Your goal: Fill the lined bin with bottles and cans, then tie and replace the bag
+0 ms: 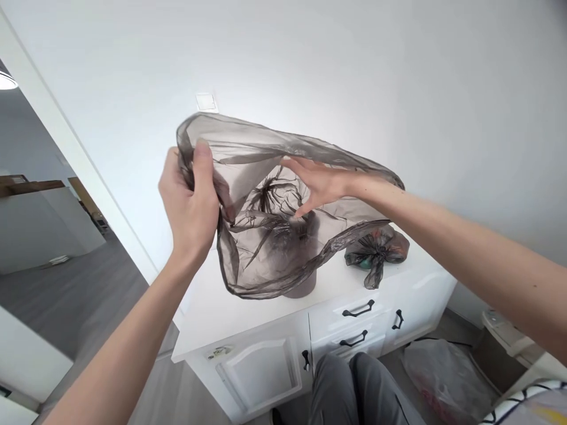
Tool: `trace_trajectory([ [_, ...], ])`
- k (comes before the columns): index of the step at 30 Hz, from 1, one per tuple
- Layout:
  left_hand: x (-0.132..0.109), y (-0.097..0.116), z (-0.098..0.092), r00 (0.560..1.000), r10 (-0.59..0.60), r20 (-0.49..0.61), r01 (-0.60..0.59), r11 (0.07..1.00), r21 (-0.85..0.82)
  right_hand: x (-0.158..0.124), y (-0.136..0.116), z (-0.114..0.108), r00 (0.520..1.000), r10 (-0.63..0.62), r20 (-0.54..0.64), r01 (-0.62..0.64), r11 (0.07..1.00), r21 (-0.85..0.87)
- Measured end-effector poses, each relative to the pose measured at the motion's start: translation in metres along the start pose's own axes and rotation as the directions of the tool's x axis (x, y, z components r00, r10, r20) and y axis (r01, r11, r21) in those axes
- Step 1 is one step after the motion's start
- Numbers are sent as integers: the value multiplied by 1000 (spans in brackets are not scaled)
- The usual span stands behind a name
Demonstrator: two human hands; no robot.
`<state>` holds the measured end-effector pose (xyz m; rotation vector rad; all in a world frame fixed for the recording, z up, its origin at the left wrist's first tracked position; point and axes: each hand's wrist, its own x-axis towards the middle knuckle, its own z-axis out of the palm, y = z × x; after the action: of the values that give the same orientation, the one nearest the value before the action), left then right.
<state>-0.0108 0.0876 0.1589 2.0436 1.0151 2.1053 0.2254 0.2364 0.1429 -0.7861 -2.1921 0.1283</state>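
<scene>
A thin, see-through grey plastic bag (274, 271) is spread wide in front of me, its mouth facing me. My left hand (190, 200) is closed round the bag's left rim, thumb on the near side. My right hand (319, 183) reaches inside the bag with its fingers and thumb spread apart, the forearm crossing the right rim. Deep in the bag the film gathers into creases. Behind and below it, a roundish container (303, 288) stands on the white cabinet top, mostly veiled by the film.
A knotted grey bag (376, 254) with coloured contents lies at the right on the cabinet top (212, 321). Below are white doors and drawers with black handles. A clear plastic bag (447, 378) lies on the floor at lower right. The wall behind carries a light switch (206, 102).
</scene>
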Motion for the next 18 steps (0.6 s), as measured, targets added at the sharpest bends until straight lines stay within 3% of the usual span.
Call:
trace_trajectory([
  [3,-4,-30,3,997,-59,49,61,997,-37,-22,4,6,962,95,255,-26,965,-262],
  [5,-9,-50,2,988,-137,75,137,991,8,-39,-1,11,948,117,297,-15,946,-324],
  [8,-16,-74,-3,971,-232,62,229,972,60,-57,-11,15,949,54,312,43,955,-295],
  [11,-17,-87,-4,962,-272,9,271,961,63,-60,-12,16,966,67,249,0,965,-261],
  [15,-13,-91,-1,931,-364,2,364,931,-4,-44,11,31,971,140,194,-92,968,-235],
  [18,-11,-91,1,897,-443,-15,441,895,-61,-23,32,59,943,177,282,-134,977,-167],
])
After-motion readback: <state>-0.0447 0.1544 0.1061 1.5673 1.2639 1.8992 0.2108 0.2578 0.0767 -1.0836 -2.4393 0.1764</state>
